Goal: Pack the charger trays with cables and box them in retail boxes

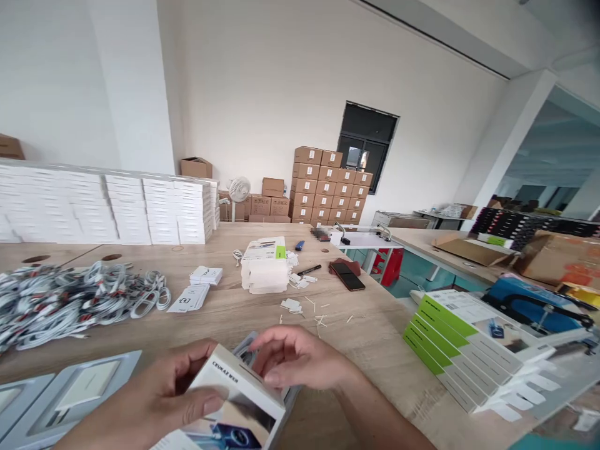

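My left hand (173,394) is closed around a white printed carton (244,400) with a product picture on its front, held tilted at the bottom of the view. Just behind the carton shows a grey plastic tray (244,345), mostly covered, with something cable-like in it. Curled fingers of my right hand (295,359) are at the tray's edge, the thumb close to the carton's top edge; their exact contact is partly hidden. More grey trays (117,369) lie at the lower left, one bearing a flat white item (89,382).
Bundled cables (70,300) heap at the left, beside folded leaflets (190,298). A carton stack (265,269), blue cutter (300,245), black marker (309,270) and phone (347,275) stand or lie ahead. Green-and-white boxes (445,344) are stacked right; white boxes (154,209) line the back left.
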### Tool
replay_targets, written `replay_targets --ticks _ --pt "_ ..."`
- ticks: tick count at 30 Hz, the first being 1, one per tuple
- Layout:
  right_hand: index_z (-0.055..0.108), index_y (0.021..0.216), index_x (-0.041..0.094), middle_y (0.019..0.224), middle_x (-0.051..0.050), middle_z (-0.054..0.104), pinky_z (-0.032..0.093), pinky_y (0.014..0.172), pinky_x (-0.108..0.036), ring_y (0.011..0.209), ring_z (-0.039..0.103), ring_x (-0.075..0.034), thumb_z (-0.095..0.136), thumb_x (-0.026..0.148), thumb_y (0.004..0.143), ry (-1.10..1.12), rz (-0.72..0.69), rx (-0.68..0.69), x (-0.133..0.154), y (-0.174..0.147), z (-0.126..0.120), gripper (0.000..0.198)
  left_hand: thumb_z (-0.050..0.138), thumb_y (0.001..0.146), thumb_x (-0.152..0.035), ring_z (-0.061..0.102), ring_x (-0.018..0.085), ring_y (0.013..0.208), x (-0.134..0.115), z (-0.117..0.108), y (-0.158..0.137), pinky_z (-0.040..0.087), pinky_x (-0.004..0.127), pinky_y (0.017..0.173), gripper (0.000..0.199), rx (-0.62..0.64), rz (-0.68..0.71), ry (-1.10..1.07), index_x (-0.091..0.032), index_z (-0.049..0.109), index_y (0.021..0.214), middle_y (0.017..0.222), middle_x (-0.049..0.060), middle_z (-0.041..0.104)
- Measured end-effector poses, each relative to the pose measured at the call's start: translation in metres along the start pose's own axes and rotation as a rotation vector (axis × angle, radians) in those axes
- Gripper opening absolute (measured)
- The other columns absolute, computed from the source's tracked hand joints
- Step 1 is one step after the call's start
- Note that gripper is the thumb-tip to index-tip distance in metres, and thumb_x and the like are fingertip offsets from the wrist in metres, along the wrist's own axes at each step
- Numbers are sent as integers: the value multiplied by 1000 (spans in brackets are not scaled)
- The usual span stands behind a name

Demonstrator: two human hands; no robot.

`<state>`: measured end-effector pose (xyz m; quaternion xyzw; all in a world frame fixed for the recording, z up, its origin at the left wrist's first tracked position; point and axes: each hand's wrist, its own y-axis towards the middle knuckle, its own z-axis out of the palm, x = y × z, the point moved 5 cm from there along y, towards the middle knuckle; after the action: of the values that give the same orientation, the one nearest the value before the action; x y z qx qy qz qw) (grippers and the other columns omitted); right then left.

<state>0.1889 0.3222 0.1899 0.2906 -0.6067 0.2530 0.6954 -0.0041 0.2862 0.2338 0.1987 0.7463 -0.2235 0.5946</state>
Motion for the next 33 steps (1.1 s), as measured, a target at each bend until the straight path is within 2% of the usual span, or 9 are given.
replay_targets --ticks 3,8,14,17,22,24,28,31,33 --pt "64 115 21 92 -2 68 48 68 -22 75 61 -10 85 30 66 -39 52 28 -7 0 2 55 68 81 -38 63 23 88 -1 10 4 48 27 74 20 90 -36 93 -23 68 94 92 2 71" --pt "65 114 23 86 1 67 47 62 -19 70 61 -10 88 32 59 -61 132 62 -12 -2 4 60 67 80 -39 62 22 84 0 13 11 47 25 70 27 83 -73 175 -23 70 101 89 1 71" --pt "66 113 22 85 1 66 47 63 -20 72 60 -11 87 27 57 -146 191 119 -11 -4 5 60 67 80 -39 60 20 81 -1 18 13 45 24 69 21 103 -57 243 -21 67 90 86 1 69" --pt "66 111 22 83 2 66 45 61 -20 71 58 -11 83 17 57 -271 181 66 -15 -3 7 56 68 80 -38 58 18 76 2 19 15 44 23 65 20 79 -57 248 -20 66 88 81 -1 66" --pt "69 89 18 73 4 64 35 50 -17 60 51 -9 58 12 71 -399 80 -212 -10 -1 -5 22 63 85 -39 64 24 92 9 27 22 48 29 78 30 110 -44 37 -21 65 108 93 3 70" --pt "69 88 18 75 3 64 35 50 -17 62 52 -9 55 13 75 -329 60 -232 -7 0 -13 20 63 86 -40 64 26 99 9 29 25 49 33 84 36 113 -15 -12 -22 62 117 103 4 71" --pt "66 97 18 83 1 67 41 57 -19 68 58 -11 73 26 72 -233 21 -242 -4 4 -32 27 67 83 -41 64 27 101 14 27 30 49 34 87 43 73 -11 -81 -23 61 121 112 6 71" --pt "65 85 16 75 1 66 40 56 -20 63 56 -10 80 37 68 -245 -30 -320 -7 7 -38 31 67 81 -47 66 27 94 25 23 34 51 37 83 46 54 -49 -280 -20 63 118 106 7 73" --pt "66 79 14 72 1 65 39 55 -20 60 54 -9 81 43 67 -230 -30 -294 -14 10 -31 35 59 83 -52 66 26 84 37 19 37 52 37 79 44 2 -98 -437 -18 67 109 94 8 74"
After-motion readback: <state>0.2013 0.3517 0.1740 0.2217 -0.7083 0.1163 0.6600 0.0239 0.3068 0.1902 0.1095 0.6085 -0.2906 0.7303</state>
